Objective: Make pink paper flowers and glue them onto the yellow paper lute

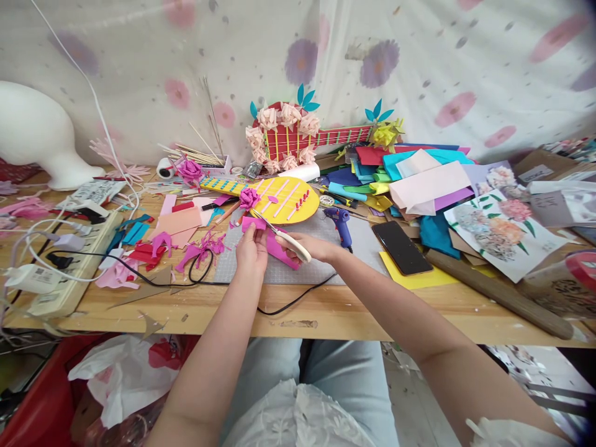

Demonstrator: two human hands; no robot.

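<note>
My left hand (pixel 251 249) pinches a strip of bright pink paper (pixel 278 248) over a grey cutting mat (pixel 302 268). My right hand (pixel 313 247) grips a pair of cream-handled scissors (pixel 284 236), whose blades point up and left across the top of the pink strip. Just beyond the hands lies a yellow paper guitar (pixel 279 200) with a pink paper flower on it. A blue glue gun (pixel 341 222) rests to the right of my right hand.
A black phone (pixel 401 247) lies on yellow paper at the right, beside a heap of coloured sheets (pixel 419 177) and flower prints (pixel 500 231). A power strip (pixel 69 267) with white plugs and cables sits at the left. Pink scraps (pixel 200 248) litter the wooden table (pixel 326 310).
</note>
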